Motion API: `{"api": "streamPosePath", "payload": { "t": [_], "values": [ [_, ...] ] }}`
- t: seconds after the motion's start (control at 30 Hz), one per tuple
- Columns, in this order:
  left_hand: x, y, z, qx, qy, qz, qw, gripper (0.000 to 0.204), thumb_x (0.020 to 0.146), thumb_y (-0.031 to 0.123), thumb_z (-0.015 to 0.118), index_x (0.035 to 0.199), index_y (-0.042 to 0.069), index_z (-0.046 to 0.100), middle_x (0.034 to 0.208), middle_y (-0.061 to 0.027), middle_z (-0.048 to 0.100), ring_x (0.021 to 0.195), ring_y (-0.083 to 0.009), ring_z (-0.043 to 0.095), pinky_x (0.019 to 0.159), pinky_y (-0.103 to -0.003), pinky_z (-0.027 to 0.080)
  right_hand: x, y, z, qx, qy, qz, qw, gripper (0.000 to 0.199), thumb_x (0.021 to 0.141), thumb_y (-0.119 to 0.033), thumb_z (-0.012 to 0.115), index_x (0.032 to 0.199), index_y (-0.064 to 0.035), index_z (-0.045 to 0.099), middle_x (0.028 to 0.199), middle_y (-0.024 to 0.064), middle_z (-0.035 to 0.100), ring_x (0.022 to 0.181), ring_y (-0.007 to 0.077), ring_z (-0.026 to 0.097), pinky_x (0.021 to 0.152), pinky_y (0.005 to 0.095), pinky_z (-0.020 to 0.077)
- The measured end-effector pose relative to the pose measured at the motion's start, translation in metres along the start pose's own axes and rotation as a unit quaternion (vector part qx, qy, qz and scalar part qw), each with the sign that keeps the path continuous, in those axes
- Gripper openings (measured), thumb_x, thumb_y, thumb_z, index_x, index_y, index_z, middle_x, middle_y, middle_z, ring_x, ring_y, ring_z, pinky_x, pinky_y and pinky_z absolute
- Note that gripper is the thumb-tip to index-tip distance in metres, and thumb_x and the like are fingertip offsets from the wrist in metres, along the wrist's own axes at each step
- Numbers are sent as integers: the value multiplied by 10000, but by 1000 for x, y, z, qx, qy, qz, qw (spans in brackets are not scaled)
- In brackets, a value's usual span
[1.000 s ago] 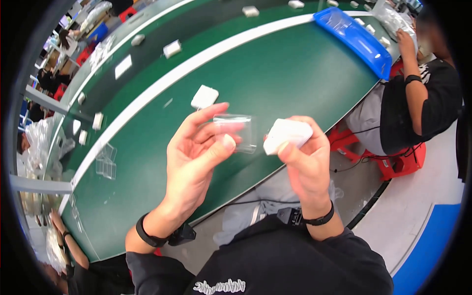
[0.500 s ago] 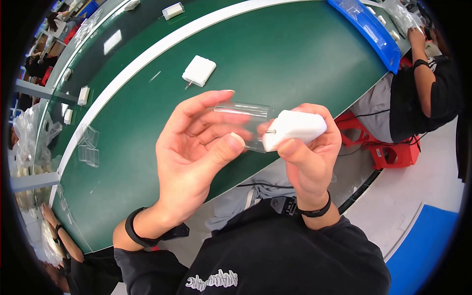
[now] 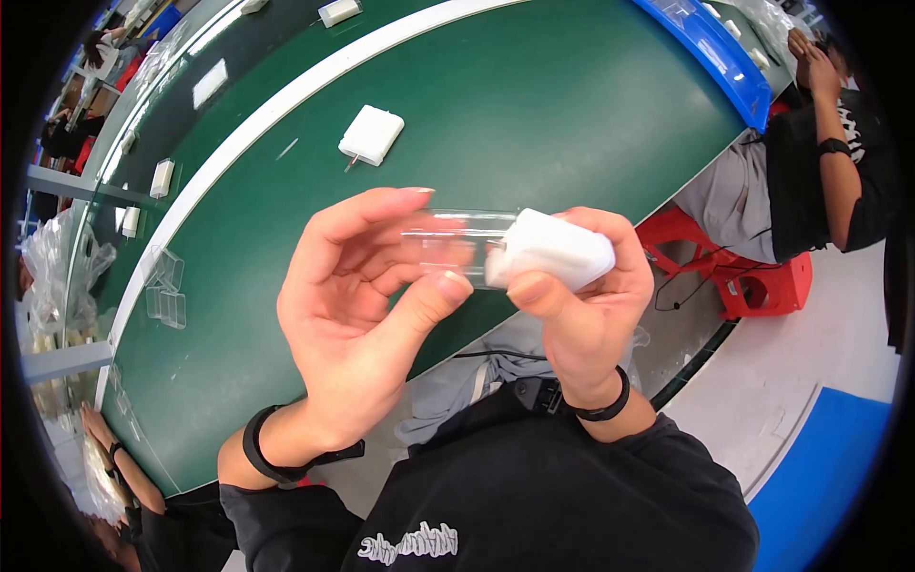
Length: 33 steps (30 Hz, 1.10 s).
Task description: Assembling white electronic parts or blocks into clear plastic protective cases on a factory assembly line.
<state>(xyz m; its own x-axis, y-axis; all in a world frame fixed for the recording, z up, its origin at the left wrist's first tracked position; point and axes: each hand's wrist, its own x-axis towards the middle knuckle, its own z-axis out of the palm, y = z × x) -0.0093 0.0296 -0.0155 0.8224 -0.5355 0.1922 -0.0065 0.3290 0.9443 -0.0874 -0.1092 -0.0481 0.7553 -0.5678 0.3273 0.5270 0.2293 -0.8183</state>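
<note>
My left hand [image 3: 353, 296] holds a clear plastic sleeve [image 3: 457, 227] between its thumb and fingers. A white rounded block [image 3: 560, 250], which looks like a plug-in charger, is gripped in my right hand [image 3: 596, 334]. The block's left end sits at the sleeve's right opening and seems to be partly inside it; blur hides how deep. Beyond my hands, a similar white block [image 3: 372, 134] with a metal pin lies on the green table [image 3: 534, 114].
Several white blocks lie past the curved white strip [image 3: 224, 143]. Clear plastic shells [image 3: 167, 291] rest at the table's left. A blue tray [image 3: 710, 62] stands at the far right, near a seated co-worker [image 3: 810, 181] and red stools [image 3: 762, 286].
The white block has turned and moved left, bringing its pin end up to the sleeve's opening. Both hands have shifted slightly left. The co-worker's hands at the right have come together.
</note>
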Motion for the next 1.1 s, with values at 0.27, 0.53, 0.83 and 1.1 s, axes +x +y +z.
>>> {"api": "streamPosePath", "payload": {
  "t": [0.27,0.53,0.83,1.1],
  "values": [
    [-2,6,-4,68,-11,15,997,479,757,-49,674,1187,-32,463,1017,-148,595,920,-177,604,798,-275,511,8,-20,-2,-181,-38,21,983,204,728,-64,754,869,31,640,799,65,665,728,84,596,645,210,459],
    [-5,2,-8,74,-34,40,996,468,744,-92,657,1171,-42,472,1029,-156,591,911,-177,606,769,-267,522,17,-35,0,-303,-109,-33,946,159,695,-40,753,819,11,667,723,54,675,617,83,603,572,212,472],
    [3,9,-10,-54,-45,-120,990,407,773,-61,655,1150,-69,502,952,-167,630,853,-185,644,697,-266,561,21,-41,-1,-42,-99,224,969,211,763,-40,726,913,63,620,828,125,670,711,125,644,647,229,531],
    [-3,4,-8,51,-39,20,998,395,749,0,710,1089,-9,510,1131,-243,547,1005,-271,592,796,-340,526,18,-12,-10,-268,-114,-185,939,281,662,-52,787,904,3,655,828,145,662,777,211,662,680,258,540]
  ]
}}
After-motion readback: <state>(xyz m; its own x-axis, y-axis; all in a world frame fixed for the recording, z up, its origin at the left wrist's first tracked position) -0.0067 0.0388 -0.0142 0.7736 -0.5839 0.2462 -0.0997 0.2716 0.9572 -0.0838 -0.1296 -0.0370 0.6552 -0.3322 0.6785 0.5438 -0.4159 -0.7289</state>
